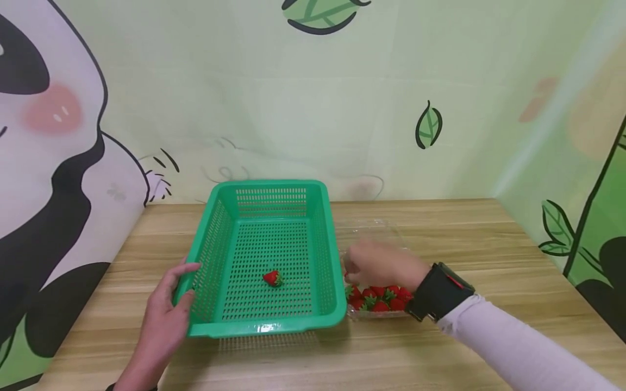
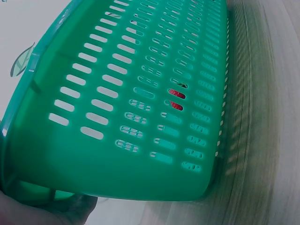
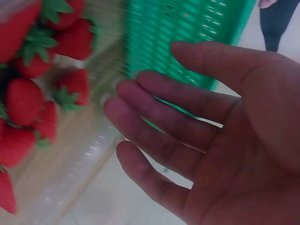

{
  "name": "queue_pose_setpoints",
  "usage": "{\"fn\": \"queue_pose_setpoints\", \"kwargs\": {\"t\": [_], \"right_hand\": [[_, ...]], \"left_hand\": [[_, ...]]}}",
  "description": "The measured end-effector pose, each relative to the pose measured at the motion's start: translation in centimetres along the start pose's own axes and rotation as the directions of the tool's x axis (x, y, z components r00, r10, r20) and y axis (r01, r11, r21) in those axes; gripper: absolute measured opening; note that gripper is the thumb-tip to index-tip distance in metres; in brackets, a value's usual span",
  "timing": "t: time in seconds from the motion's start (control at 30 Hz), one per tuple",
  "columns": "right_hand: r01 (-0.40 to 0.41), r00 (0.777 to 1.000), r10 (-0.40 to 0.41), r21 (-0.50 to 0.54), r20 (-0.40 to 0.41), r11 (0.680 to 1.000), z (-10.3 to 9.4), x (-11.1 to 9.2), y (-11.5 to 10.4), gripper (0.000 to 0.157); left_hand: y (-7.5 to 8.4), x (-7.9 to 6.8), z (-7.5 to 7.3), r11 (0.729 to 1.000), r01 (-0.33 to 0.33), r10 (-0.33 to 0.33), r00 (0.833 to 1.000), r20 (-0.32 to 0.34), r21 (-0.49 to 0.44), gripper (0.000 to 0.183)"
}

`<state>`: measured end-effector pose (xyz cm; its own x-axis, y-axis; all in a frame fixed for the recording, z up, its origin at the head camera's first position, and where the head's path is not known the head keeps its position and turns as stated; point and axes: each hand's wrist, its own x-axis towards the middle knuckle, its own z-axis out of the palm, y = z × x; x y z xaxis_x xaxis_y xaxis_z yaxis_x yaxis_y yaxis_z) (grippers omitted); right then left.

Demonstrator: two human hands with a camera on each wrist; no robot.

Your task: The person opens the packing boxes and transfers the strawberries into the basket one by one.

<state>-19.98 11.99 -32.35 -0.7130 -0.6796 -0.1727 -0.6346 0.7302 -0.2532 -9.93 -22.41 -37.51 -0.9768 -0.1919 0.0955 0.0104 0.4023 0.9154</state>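
A green plastic basket with slotted walls stands on the table, one strawberry lying on its floor. My left hand grips the basket's left rim near the front corner. Through the slots in the left wrist view, the strawberry shows as red patches. To the basket's right, a clear plastic box holds several red strawberries with green leaf caps. Blurred in the head view, my right hand is over this box. The right wrist view shows its fingers spread and loosely bent, holding nothing, beside the fruit.
The wood-grain table runs back to a printed cloth backdrop with a panda and leaves. Behind the strawberries, the clear box reaches toward the backdrop. A black band is strapped round my right wrist over a pale sleeve.
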Motion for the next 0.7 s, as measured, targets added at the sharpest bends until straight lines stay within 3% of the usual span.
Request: {"fn": "queue_pose_setpoints", "kwargs": {"t": [0.17, 0.3, 0.7], "right_hand": [[0.012, 0.999, -0.012, 0.019, 0.034, 1.000, 1.9, 0.3, 0.9, 0.030], [-0.006, 1.000, 0.005, 0.030, 0.026, 1.000, 3.1, 0.5, 1.1, 0.024], [0.000, 1.000, -0.001, -0.019, -0.024, 1.000, 4.3, 0.8, 1.0, 0.025]], "left_hand": [[0.0, 0.0, 0.0, 1.000, -0.005, 0.005, 1.000, -0.001, -0.006, 0.045], [-0.1, -0.1, 0.0, 1.000, -0.016, 0.016, 1.000, 0.007, -0.003, 0.044], [-0.2, -0.1, -0.1, 0.999, -0.039, 0.039, 0.999, 0.004, 0.017, 0.044]]}}
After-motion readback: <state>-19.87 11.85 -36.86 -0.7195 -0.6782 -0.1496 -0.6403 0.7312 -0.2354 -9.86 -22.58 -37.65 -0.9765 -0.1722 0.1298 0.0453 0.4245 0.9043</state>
